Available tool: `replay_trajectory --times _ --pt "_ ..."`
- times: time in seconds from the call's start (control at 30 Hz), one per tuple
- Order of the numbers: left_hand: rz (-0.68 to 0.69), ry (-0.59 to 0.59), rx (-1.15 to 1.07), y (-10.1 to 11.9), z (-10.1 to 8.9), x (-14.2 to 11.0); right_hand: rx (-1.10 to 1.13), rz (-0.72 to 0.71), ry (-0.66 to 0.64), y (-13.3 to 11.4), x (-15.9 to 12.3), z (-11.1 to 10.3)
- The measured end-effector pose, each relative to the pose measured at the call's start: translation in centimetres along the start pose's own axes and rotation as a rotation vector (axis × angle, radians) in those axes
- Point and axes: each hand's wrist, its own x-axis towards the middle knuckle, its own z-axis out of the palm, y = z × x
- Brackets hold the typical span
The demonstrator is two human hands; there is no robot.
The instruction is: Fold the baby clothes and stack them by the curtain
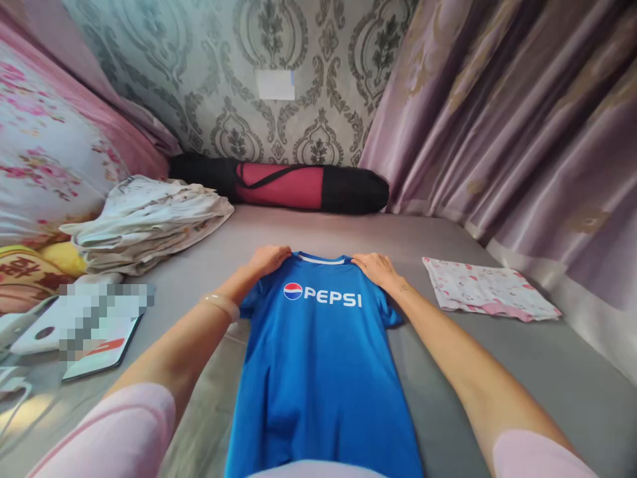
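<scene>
A blue T-shirt (pixel 323 372) with a PEPSI print lies spread front side up on the grey surface, its collar pointing away from me. My left hand (pixel 270 259) is closed on the shirt's left shoulder, beside the collar. At the opposite shoulder, my right hand (pixel 377 268) grips the cloth with its fingers folded over the edge. Both arms reach straight forward, and the short sleeves lie partly beneath them. The lower hem runs toward my body, where something pale covers part of it.
A long black and red bag (pixel 281 186) lies against the patterned wall. To the left are a stack of folded pale cloth (pixel 149 222) and a tablet-like device (pixel 107 345). A folded white and pink cloth (pixel 490 290) rests at right, near the purple curtain (pixel 497 119).
</scene>
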Motion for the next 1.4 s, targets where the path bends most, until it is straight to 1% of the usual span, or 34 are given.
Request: replay_trajectory --times 0.07,0.2,0.4,0.57,0.63,0.73,0.83,0.97,1.1,1.2,1.27,1.33,1.37,1.4 --pt "-0.016 -0.001 0.007 -0.2 0.2 0.7 -0.011 0.007 -0.006 0.2 0.8 0.6" --pt "-0.060 0.009 -0.013 -0.7 -0.1 2.7 -0.039 0.009 -0.011 0.5 2.6 1.1" --pt "-0.115 0.017 -0.070 -1.8 -0.6 6.2 -0.060 0.045 -0.023 0.8 5.8 1.0" --pt "-0.167 0.076 -0.067 -2.4 -0.5 8.1 -0.010 0.103 0.016 0.6 8.1 0.9" --pt "-0.184 0.079 -0.062 -2.4 -0.3 8.4 0.034 0.127 0.041 0.4 8.8 1.2" --pt "-0.217 0.044 -0.090 -2.3 0.0 8.5 0.163 0.122 0.080 0.2 9.7 2.0" --pt "-0.214 0.030 -0.131 -2.3 0.1 8.7 0.254 0.103 0.074 0.2 10.3 2.5" --pt "-0.205 0.064 -0.092 -2.5 0.8 8.9 0.256 0.130 0.064 -0.1 10.6 2.9" --pt "-0.255 0.121 -0.008 -2.3 1.9 8.9 0.235 0.152 0.112 -0.9 10.3 3.5" --pt "-0.273 0.100 0.050 -1.9 2.1 8.8 0.235 0.186 0.136 -1.3 10.5 3.9" --pt "-0.274 0.036 0.077 -1.7 1.7 8.8 0.303 0.202 0.098 -1.1 10.9 3.7" --pt "-0.272 -0.041 0.112 -1.3 1.0 8.9 0.413 0.194 0.005 -0.2 11.3 2.8" --pt "-0.270 -0.058 0.143 -1.0 0.6 9.0 0.465 0.187 -0.045 0.5 11.4 2.2" --pt "-0.260 -0.050 0.179 -0.6 0.1 9.0 0.500 0.180 -0.089 1.4 11.4 1.6"
